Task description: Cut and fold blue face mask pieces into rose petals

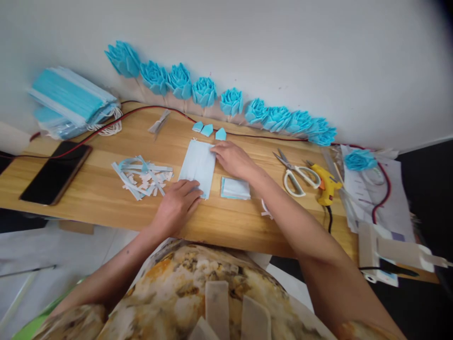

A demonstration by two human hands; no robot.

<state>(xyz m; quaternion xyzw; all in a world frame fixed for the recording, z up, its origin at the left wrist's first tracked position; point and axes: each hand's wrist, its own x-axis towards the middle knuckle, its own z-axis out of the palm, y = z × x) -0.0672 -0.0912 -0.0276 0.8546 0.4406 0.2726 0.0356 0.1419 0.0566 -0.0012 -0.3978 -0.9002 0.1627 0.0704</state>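
Resting loosely open, left hand (180,204) and right hand (233,159) touch the mask (198,163) between them.

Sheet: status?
Left hand on near end, right hand at right edge. Sheet on table. Scraps left, folded piece right, neither on it.

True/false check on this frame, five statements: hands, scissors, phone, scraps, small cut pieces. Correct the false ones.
1. Both the left hand and right hand touch the pale blue sheet. True.
2. The scissors lie left of the sheet. False: the scissors lie right of it, beside the yellow glue gun.
3. The phone lies near the table's left end. True.
4. The cut strips lie on the phone. False: the cut strips lie between phone and sheet.
5. Three small blue pieces lie beyond the sheet. True.
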